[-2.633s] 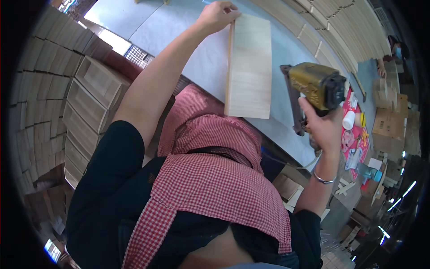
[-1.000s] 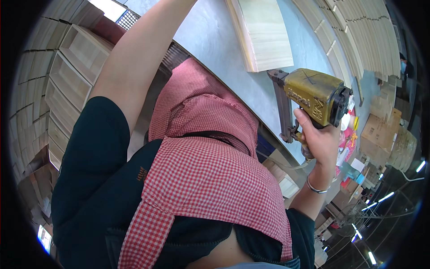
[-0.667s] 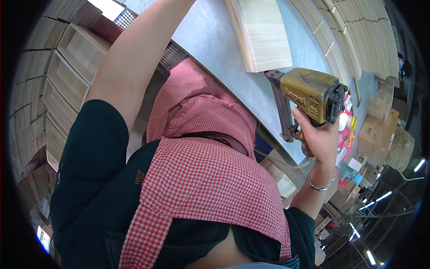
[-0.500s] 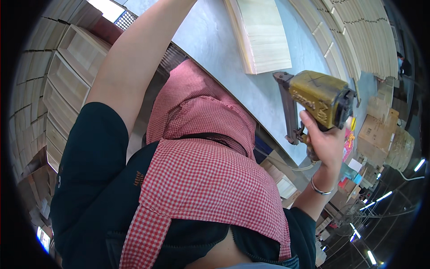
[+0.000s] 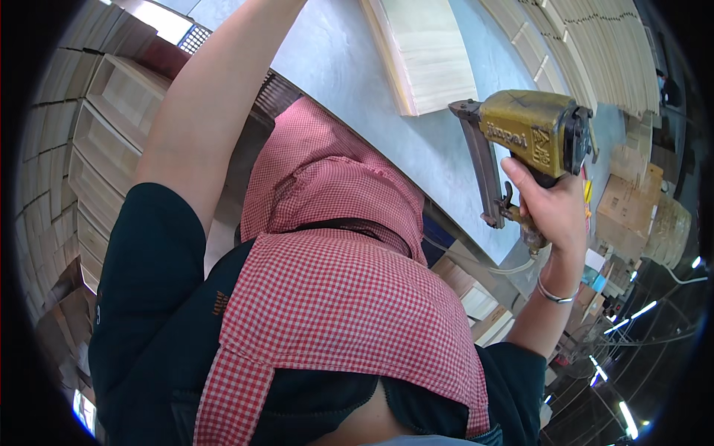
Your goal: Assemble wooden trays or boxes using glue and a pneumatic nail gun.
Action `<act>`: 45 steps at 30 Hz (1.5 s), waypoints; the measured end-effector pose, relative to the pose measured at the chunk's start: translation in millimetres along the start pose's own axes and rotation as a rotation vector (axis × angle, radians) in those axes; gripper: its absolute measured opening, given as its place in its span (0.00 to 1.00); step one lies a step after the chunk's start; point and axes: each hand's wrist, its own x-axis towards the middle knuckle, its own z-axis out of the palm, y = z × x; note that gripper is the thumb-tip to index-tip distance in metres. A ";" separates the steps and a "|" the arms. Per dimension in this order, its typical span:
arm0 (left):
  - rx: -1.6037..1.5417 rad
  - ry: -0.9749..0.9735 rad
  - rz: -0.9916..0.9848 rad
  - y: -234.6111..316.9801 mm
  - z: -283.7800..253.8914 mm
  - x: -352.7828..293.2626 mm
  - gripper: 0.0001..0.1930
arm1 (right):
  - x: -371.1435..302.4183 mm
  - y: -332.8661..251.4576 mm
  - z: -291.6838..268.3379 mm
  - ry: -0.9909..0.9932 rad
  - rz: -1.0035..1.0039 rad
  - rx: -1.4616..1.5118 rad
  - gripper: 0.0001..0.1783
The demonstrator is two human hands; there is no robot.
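Note:
My right hand (image 5: 554, 204) is wrapped round the handle of a yellow-brown pneumatic staple gun (image 5: 526, 137), with an air hose (image 5: 513, 268) running from the grip's lower end. The gun's dark nose and magazine point left, close to the near end of a pale wooden piece (image 5: 439, 63). A small gap shows between nose and wood. That piece lies on a light blue-grey worktop (image 5: 327, 56), its far end cut off by the upper edge of the picture. My left arm reaches up past that same edge, so my left hand is out of sight.
Stacks of thin wooden boards (image 5: 610, 52) stand along the worktop's far right side. Open wooden boxes (image 5: 111, 145) are piled on the left. Beyond my right arm are cardboard boxes (image 5: 625, 201). The worktop's near edge runs diagonally just in front of my checked apron (image 5: 335, 297).
My right hand and the staple gun have shifted slightly, the gun's body turning more level. The wooden piece sits a little further left and up in the view.

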 end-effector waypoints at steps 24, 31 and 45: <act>0.631 -0.989 1.217 138.4 -3.5 -82.4 0.44 | -69.8 54.9 -4.5 0.225 0.044 0.107 0.20; 0.714 -0.625 0.900 158.2 48.2 -152.2 0.31 | -67.5 70.9 -24.7 0.354 0.062 0.060 0.20; 0.730 -0.525 0.887 149.1 78.2 -165.9 0.29 | -24.1 71.0 -35.4 0.241 0.211 0.085 0.21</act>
